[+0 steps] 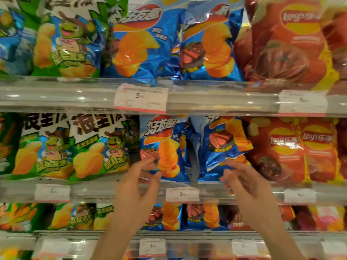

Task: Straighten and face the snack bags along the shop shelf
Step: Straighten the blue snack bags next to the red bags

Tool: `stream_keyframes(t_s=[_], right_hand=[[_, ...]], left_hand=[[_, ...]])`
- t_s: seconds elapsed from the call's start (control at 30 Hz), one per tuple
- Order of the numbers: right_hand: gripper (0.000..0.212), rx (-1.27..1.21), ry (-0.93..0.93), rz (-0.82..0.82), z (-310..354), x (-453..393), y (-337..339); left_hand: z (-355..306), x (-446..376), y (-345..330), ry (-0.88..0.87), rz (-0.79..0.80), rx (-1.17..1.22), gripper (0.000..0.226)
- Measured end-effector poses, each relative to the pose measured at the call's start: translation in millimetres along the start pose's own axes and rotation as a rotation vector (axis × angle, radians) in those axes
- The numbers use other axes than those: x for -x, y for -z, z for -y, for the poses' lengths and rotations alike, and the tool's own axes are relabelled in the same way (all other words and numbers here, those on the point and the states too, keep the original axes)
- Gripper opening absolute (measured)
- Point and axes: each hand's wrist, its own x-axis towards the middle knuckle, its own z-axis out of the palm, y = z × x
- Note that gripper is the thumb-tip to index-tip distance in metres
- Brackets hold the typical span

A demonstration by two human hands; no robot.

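On the middle shelf [112,192], two blue snack bags stand between green bags and red ones. Her left hand [137,188] reaches the upright left blue bag [161,147], fingers loosely spread, holding nothing; her right hand [244,182] hovers likewise beneath the tilted right blue bag [223,145].

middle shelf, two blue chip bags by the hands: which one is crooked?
The right blue bag, above the right hand: it tilts, lower edge lifted. The left blue bag stands upright, facing front.

The price tags [182,193] are too blurred to read past a "5" (small print lost); the top bags [139,40] are cut off by the upper edge.
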Motion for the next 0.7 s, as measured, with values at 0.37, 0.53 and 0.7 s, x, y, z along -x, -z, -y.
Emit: stream_keyframes(t_s=[0.37,0.53,0.7], right_hand=[[0.013,0.152,-0.039,-0.069,-40,-27,68],[0.014,0.184,-0.036,-0.017,-43,-32,70],[0.023,0.174,-0.055,0.001,-41,-36,70]], left_hand=[[-43,-3,-91,0.127,0.082,0.144,0.046],[-47,-21,-112,0.017,0.169,-0.086,0.061],[-49,-34,-117,-0.068,0.167,-0.220,0.058]])
